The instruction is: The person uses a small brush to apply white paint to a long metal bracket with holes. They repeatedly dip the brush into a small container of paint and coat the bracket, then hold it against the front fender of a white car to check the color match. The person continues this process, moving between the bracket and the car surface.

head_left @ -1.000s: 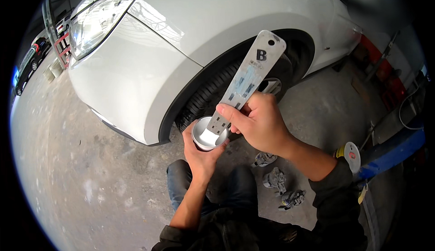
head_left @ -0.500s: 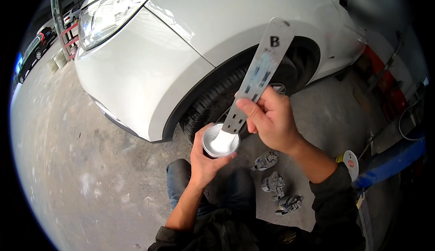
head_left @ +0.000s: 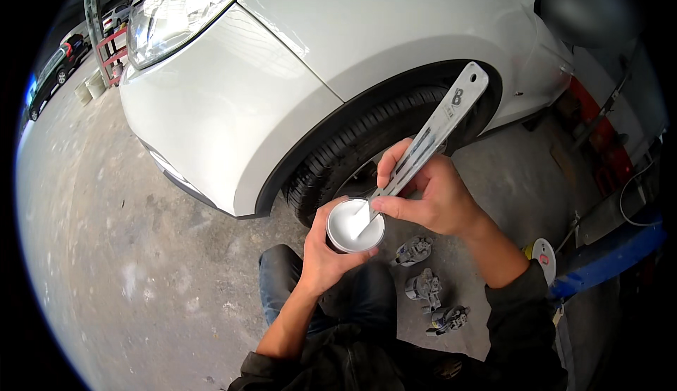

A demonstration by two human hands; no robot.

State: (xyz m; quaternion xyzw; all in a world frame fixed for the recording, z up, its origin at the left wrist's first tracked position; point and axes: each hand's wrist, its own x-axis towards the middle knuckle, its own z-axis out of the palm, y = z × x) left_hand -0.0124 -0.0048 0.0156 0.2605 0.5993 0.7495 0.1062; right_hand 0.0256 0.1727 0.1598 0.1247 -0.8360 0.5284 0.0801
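My left hand [head_left: 323, 257] is wrapped round a small round cup [head_left: 340, 240] of white paint, its mouth facing up. In my right hand [head_left: 434, 197] is a long flat metal paint stirring stick [head_left: 446, 112], pinched between thumb and fingers. Its lower end is coated white and dips into the paint; the tip is hidden in it. The upper end, with a small round hole, slants up to the right in front of the wheel arch. Both hands are close together, in front of the car's front tyre [head_left: 338, 137].
A white car [head_left: 282, 74] fills the far side. On the floor to the right of my knees lie three grey-metal devices, one of them a dusty fitting [head_left: 424, 286]. At right are a round-lidded can [head_left: 544, 260] and a blue beam [head_left: 610, 253]. Far left stands a red rack [head_left: 113, 52].
The stirring stick has turned edge-on and tilted further right, its top now lower. My right hand has slid nearer the cup. The cup has shifted slightly right.
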